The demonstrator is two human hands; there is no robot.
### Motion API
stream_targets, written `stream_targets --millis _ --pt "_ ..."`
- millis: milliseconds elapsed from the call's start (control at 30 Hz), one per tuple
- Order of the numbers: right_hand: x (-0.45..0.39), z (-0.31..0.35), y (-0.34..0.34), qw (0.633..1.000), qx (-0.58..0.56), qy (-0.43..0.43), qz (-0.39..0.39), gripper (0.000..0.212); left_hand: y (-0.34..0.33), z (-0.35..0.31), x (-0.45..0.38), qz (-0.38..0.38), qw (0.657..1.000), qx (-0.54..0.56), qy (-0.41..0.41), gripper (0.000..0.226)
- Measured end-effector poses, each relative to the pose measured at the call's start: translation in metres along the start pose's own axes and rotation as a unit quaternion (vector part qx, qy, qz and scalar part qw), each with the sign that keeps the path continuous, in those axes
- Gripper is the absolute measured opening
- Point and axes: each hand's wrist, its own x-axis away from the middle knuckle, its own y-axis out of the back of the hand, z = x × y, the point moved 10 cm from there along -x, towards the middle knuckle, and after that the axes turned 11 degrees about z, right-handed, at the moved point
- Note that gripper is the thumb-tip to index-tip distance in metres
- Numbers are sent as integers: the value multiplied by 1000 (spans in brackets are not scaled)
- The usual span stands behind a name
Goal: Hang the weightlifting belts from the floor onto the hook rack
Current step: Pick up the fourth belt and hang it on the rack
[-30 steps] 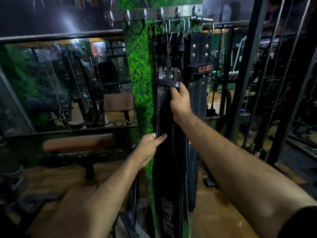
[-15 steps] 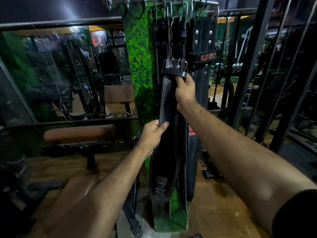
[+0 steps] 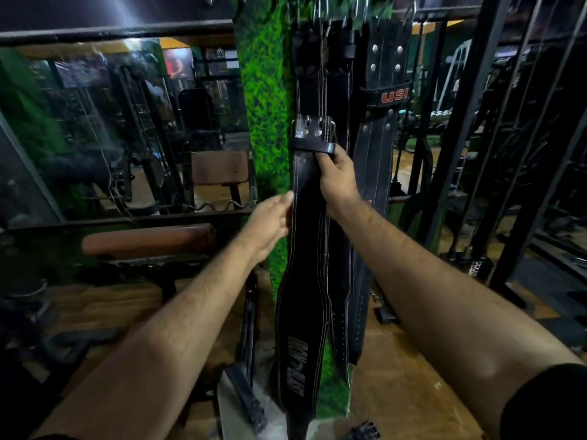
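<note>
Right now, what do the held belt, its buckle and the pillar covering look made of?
Held belt: looks like black leather, slightly glossy, with pale stitching along the edges and stamped lettering low down. Could be synthetic leather.
Buckle: shiny silver, probably metal.
Pillar covering: mottled green, fuzzy texture, likely artificial turf.
The right hand grips the belt below the buckle.

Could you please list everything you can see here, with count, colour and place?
held weightlifting belt: one, black, white stitching, upright before the pillar
hung belts: at least two, black, hanging behind the held one
USI belt: one, black, red lettering, hanging at right
hooks: several, metal, top edge
pillar: one, green, centre
bench pad: one, brown, left
metal frame: black, right
floor: brown, below
left hand: one, touching the held belt's left edge
right hand: one, gripping the held belt just below its buckle
</note>
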Motion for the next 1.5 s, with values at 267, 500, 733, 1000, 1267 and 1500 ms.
stream_targets --millis 267,500,733,1000,1267,1500 --pt "8 -8 -3 981 192 3 30 34 -2 -47 -4 -84 989 80 -97 32" --pt "69 -52 -7 974 140 -35 176 11 -15 -59 -3 -120 981 92 -120 21" --pt "119 -130 32 871 323 -236 285 36 -17 -58 -8 -164 977 99 -90 13" --pt "86 -66 37 942 156 -150 258 28 -10 -40 -8 -211 968 119 -64 36" --pt "112 -79 27 929 195 -150 275 23 -29 -67 4 -193 962 167 -91 20" --pt "133 -125 47 844 292 -285 347 32 -6 -69 16 -216 960 155 -84 18"
